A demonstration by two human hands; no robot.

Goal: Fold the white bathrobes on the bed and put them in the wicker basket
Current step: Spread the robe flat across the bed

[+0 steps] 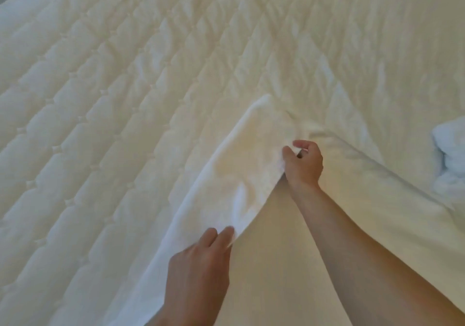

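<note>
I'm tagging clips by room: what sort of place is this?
Likely a bedroom: a quilted bed fills the view, a white bathrobe lies on it, and more bunched white cloth sits at the right.

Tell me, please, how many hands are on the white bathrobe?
2: the left hand pinches the bathrobe at its near edge; the right hand grips it farther up. None hidden.

soft matt terry bathrobe (241, 164), quilted cloth bed (100, 99)

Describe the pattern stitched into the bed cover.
The bed cover is plain white, quilted in a diamond grid; clearest in the head view, left of the bathrobe.
</note>
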